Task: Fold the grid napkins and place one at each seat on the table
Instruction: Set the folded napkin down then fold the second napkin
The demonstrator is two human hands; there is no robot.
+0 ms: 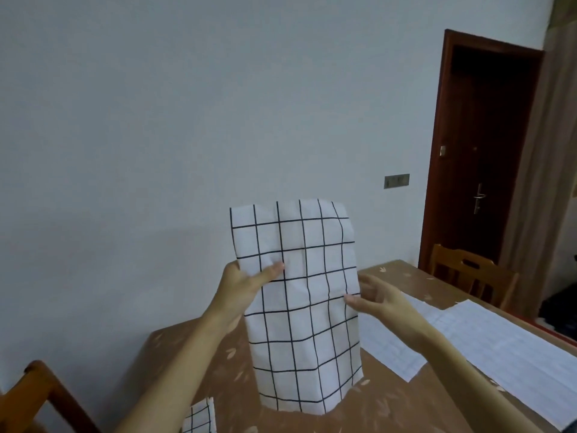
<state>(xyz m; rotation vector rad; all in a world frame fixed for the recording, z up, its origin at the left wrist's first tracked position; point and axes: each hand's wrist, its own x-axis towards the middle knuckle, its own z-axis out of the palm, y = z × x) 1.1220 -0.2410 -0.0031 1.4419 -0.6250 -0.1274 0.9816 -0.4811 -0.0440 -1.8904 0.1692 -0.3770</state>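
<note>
One small grid napkin (pixel 199 417) sits folded-looking at the table's (pixel 218 354) near edge, but the left hand (pixel 246 282) and right hand (pixel 377 298) each pinch a side edge of a bigger grid napkin (pixel 299 292) held upright above the table, so I'd guess plenty's left.

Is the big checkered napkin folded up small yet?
No. The napkin hangs long and flat, held up between the left hand and right hand.
</note>
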